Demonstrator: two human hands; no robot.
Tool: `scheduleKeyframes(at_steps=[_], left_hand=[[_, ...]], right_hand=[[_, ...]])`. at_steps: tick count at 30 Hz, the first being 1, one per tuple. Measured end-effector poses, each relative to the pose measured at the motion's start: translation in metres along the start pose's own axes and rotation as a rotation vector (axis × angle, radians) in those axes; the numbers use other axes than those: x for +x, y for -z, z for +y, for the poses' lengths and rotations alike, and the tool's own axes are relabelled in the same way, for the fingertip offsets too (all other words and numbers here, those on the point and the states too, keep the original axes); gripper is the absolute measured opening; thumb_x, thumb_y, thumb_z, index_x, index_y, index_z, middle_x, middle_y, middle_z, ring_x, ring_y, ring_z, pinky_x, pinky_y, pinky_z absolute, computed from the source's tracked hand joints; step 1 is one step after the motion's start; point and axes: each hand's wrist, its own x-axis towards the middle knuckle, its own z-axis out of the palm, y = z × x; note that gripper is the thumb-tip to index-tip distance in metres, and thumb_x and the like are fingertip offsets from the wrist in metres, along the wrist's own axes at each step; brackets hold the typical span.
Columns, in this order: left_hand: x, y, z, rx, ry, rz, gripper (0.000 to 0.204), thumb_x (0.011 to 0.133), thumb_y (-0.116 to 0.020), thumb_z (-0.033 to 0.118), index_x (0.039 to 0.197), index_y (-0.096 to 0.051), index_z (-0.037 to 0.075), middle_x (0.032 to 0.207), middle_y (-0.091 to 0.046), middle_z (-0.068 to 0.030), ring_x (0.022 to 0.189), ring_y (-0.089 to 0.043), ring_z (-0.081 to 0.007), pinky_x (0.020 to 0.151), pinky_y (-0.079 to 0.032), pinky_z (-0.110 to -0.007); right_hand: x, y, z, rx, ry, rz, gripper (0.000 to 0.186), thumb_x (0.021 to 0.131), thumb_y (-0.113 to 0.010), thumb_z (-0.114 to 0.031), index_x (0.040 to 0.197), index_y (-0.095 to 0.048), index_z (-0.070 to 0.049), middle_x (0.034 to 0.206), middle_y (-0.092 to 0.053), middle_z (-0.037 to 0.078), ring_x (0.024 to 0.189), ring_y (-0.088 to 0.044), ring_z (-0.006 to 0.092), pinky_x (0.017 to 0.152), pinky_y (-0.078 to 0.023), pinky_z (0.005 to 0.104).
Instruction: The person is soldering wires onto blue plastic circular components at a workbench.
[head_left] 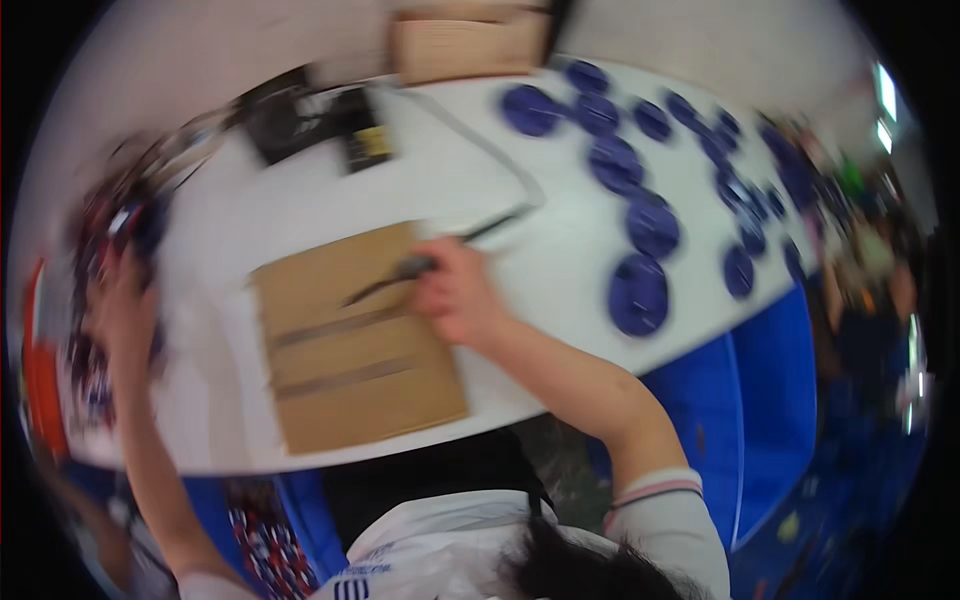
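Note:
My right hand [458, 292] is closed around a corded, pen-shaped soldering iron [375, 289]. Its dark tip points left above a brown cardboard sheet [350, 418] that has two dark stripes across it. From the back of the iron, a grey cord [470, 135] curves over the white table to the black equipment at the back. At the far left, my left hand [125, 310] reaches to a heap of small red and dark parts [95, 215]. Motion blurs its fingers, and whether they hold anything cannot be made out.
Several purple-blue round pieces [638, 295] stand in rows on the right of the white table [230, 215]. Black equipment [285, 115] and a cardboard box [465, 48] are at the back. Blue bins [770, 400] stand below the right edge; another person [870, 290] is beyond.

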Motion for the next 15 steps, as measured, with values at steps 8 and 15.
scheduleKeyframes(at_steps=[8, 15], left_hand=[[-0.135, 0.223, 0.3, -1.388, -1.409, 0.201, 0.086, 0.066, -0.084, 0.029, 0.142, -0.046, 0.018, 0.154, -0.022, -0.0263, 0.14, -0.021, -0.0504, 0.111, -0.03, -0.059], [-0.216, 0.303, 0.509, -1.16, -1.592, 0.288, 0.098, 0.068, -0.072, 0.067, 0.15, -0.036, 0.027, 0.161, -0.008, -0.0197, 0.145, -0.001, -0.0505, 0.105, -0.014, -0.078]], right_hand=[[0.014, 0.0, -0.005, -0.177, 0.268, -0.093, 0.026, 0.082, -0.06, -0.019, 0.061, -0.047, -0.009, 0.05, -0.033, -0.003, 0.04, -0.027, 0.0073, 0.037, -0.019, 0.0279], [0.023, -0.01, 0.002, 0.028, 0.234, -0.072, 0.029, 0.082, -0.06, -0.02, 0.059, -0.045, -0.011, 0.051, -0.036, -0.003, 0.041, -0.031, 0.006, 0.037, -0.021, 0.0273]])
